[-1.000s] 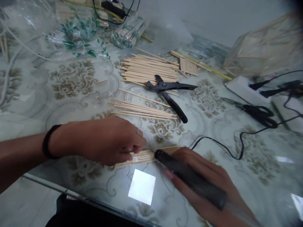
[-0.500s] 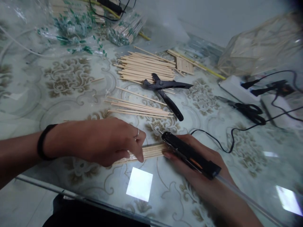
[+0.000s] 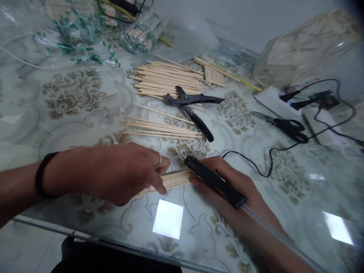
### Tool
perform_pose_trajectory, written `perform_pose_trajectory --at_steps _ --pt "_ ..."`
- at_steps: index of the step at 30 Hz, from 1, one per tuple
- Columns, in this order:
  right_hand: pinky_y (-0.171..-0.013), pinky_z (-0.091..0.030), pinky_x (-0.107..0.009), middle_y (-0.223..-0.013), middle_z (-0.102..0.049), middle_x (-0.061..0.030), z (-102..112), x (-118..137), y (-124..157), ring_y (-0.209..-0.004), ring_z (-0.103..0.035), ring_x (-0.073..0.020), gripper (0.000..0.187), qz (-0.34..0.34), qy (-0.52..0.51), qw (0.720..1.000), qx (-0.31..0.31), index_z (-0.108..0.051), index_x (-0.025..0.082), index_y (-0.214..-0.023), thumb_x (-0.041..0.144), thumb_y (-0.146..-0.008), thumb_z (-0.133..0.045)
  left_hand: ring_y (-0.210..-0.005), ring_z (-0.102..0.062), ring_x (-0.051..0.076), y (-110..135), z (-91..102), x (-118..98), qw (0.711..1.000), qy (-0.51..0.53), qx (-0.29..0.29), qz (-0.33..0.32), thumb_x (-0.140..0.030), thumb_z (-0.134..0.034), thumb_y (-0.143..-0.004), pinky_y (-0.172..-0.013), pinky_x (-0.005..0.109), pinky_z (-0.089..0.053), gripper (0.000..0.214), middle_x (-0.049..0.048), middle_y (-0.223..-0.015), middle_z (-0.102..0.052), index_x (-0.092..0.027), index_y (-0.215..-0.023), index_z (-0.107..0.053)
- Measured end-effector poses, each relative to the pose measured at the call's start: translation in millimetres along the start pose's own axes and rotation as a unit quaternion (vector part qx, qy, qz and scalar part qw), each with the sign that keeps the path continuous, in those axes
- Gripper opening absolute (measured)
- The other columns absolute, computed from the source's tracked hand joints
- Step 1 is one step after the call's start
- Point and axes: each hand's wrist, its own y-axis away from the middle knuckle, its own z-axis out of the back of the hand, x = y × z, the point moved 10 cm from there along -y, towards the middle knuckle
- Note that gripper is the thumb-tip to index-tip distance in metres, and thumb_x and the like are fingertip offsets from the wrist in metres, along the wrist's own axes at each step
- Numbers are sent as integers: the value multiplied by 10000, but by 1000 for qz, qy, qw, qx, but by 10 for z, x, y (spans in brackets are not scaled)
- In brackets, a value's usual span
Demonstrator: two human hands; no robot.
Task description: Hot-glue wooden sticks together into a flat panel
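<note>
A flat row of wooden sticks (image 3: 176, 179) lies side by side on the glass near the front edge. My left hand (image 3: 127, 172), fingers bent and a ring on one, rests over its left part and grips it; the fingertips underneath are partly hidden. Wrapped around a black hot glue gun (image 3: 214, 182) is my right hand (image 3: 236, 185), with its fingertips by the row's right end. The gun's metal nozzle points up and left, above the far side of the row. A clear glue stick (image 3: 273, 231) runs out of the gun's back along my forearm.
Loose thin sticks (image 3: 162, 128) lie beyond my hands, with black cutters (image 3: 196, 100) beside a larger stick pile (image 3: 170, 77). On the right are scissors (image 3: 288, 127), a power strip (image 3: 278, 102) and the cable (image 3: 253, 167). Bagged sticks (image 3: 145, 32) sit at the back.
The whole view has shifted slightly, so things appear a little further left. My left hand stays on the stick row and my right hand still grips the glue gun, which has turned slightly.
</note>
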Motion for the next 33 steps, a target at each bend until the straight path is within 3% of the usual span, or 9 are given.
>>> perform_pose_trajectory --at_steps 9,14,19,23,25,29,33 --pt "-837 -598 -347 -1129 -781 -47 19 53 -11 -983 -770 -250 73 15 11 1000 2 -708 281 -1076 215 -1046 -716 -902 -702 164 42 7 77 998 42 -22 31 21 -632 -873 -799 285 -480 493 -17 -1049 -722 -315 -1181 -819" --pt "-867 -598 -399 -1065 -734 -24 325 -59 32 -925 -744 -257 81 3 56 993 -99 -705 312 -1036 306 -1016 -783 -942 -711 171 41 29 101 998 60 -27 23 -18 -651 -932 -843 295 -500 373 -18 -1059 -746 -280 -1161 -785" --pt "-790 -583 -386 -1111 -695 -42 495 -34 94 -925 -732 -255 30 31 74 992 -96 -699 313 -1055 336 -1040 -713 -912 -705 191 11 39 135 997 60 -38 29 -3 -639 -896 -815 317 -500 252 4 -996 -758 -218 -1011 -703" --pt "-742 -630 -325 -1104 -728 -49 243 294 153 -957 -775 -255 107 76 65 995 11 -730 315 -1083 359 -1004 -788 -811 -646 175 -8 37 135 998 52 -35 27 -23 -665 -856 -724 307 -456 193 -19 -860 -685 -210 -849 -621" --pt "-583 -602 -259 -1013 -750 -34 24 469 185 -825 -781 -216 95 98 34 992 73 -706 302 -990 291 -981 -800 -774 -611 163 -9 46 133 998 48 -35 24 -35 -675 -852 -699 304 -437 210 -32 -813 -651 -213 -790 -580" --pt "-600 -621 -287 -912 -739 -23 -208 565 133 -743 -754 -215 131 96 28 992 78 -666 283 -954 209 -942 -773 -722 -561 152 -6 54 146 998 46 -38 25 -40 -680 -829 -665 307 -406 232 -48 -765 -618 -218 -763 -547" --pt "-581 -562 -279 -847 -681 -5 -423 518 120 -705 -700 -190 152 101 48 986 126 -615 266 -933 149 -977 -700 -744 -575 154 -16 33 146 998 50 -30 39 -34 -687 -830 -669 312 -399 228 -41 -780 -634 -215 -770 -561"
